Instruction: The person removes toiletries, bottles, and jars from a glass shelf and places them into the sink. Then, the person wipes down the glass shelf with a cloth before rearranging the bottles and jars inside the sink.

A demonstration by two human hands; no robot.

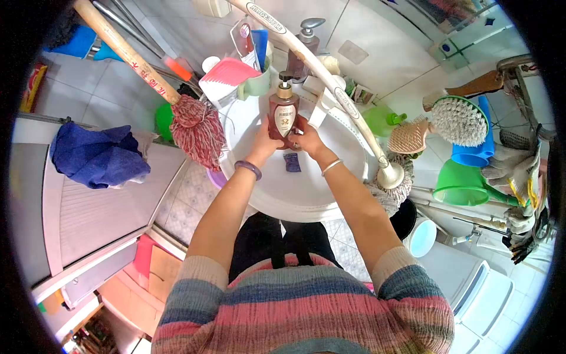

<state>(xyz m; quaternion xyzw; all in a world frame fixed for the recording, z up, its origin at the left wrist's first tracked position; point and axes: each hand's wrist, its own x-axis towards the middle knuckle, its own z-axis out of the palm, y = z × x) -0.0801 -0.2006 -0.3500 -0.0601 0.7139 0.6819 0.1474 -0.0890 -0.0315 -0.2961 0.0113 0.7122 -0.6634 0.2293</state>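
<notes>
A reddish-brown pump bottle (284, 118) with a gold collar, a dark pump head and a cream label stands upright between my hands, over the back part of the white sink (253, 192). My left hand (266, 143) is wrapped round its left side. From the right, my right hand (308, 141) grips its lower side. Whether the bottle's base rests on the sink cannot be made out. A small dark purple packet (292, 162) lies in the basin just below the bottle. Behind stands another pump bottle (303, 50) with a grey pump head.
A pink comb (231, 76) and a green cup (257, 82) stand at the sink's back left. A pale curved pole (348, 106) crosses in front of the right side. A red mop head (197, 133) hangs at left; brushes (460, 121) and a green scoop (463, 183) hang at right.
</notes>
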